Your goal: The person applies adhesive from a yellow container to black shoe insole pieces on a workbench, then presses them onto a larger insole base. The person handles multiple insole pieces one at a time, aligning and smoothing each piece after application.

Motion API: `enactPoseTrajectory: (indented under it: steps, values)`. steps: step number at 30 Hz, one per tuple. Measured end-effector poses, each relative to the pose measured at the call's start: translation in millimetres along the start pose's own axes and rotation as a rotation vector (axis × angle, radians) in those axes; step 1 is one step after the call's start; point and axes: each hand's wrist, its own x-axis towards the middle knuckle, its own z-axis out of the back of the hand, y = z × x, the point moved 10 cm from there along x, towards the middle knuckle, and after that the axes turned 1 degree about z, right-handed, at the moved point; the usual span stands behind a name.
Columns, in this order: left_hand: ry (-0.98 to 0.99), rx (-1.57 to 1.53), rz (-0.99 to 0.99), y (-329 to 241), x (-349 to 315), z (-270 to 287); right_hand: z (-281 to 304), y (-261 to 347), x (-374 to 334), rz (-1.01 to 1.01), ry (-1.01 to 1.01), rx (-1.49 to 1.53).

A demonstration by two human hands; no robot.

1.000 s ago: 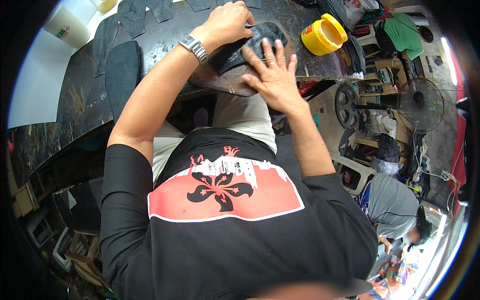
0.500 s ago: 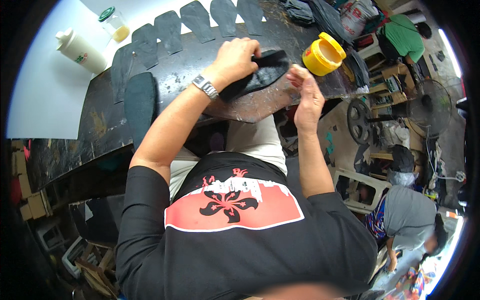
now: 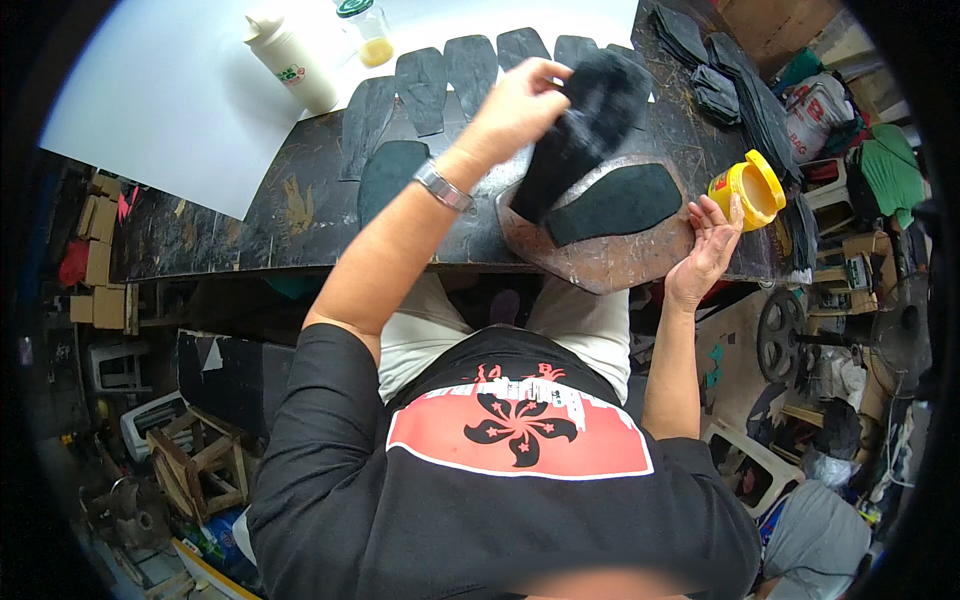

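In my left hand (image 3: 525, 105) is a black insole-shaped piece (image 3: 585, 125), pinched at its edge between thumb and fingers. It hangs tilted above the table, and its face has a wet-looking sheen. Beneath and to the right, a second black insole-shaped piece (image 3: 620, 205) lies flat on a brown, stained board (image 3: 585, 268). My right hand (image 3: 710, 250) is open, palm turned up and fingers apart, just beside the board's right edge. Close to its fingertips stands an open yellow tub (image 3: 735, 190) with pale contents and its lid tipped back.
Several dark cut pieces (image 3: 470, 75) line the back of the black table (image 3: 240, 235). One more black piece (image 3: 390, 175) lies left of the board. A white bottle (image 3: 290, 65) and a green-lidded jar (image 3: 368, 35) stand at the back left. Stacked dark sheets (image 3: 745, 85) fill the far right.
My left hand has raised the black piece off the board, uncovering the second piece there. My right hand has moved away from the piece and turned palm up. The view has swung left.
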Motion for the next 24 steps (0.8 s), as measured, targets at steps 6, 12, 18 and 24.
enactPoseTrajectory:
  steps: [6,12,18,24]
  values:
    - [-0.286,-0.042,0.285,70.2,17.0,115.5,-10.1,6.3,-4.8,0.042,0.070,-0.116]
    - [-0.494,0.188,0.357,116.5,34.7,201.9,-11.6,7.7,-5.9,0.079,0.063,-0.170]
    - [-0.751,0.841,-0.095,79.7,46.8,227.8,-13.7,8.9,-4.4,0.080,0.074,-0.161]
    - [-0.561,0.598,-0.402,-4.7,25.1,177.7,-13.7,10.1,-4.7,0.089,0.065,-0.216]
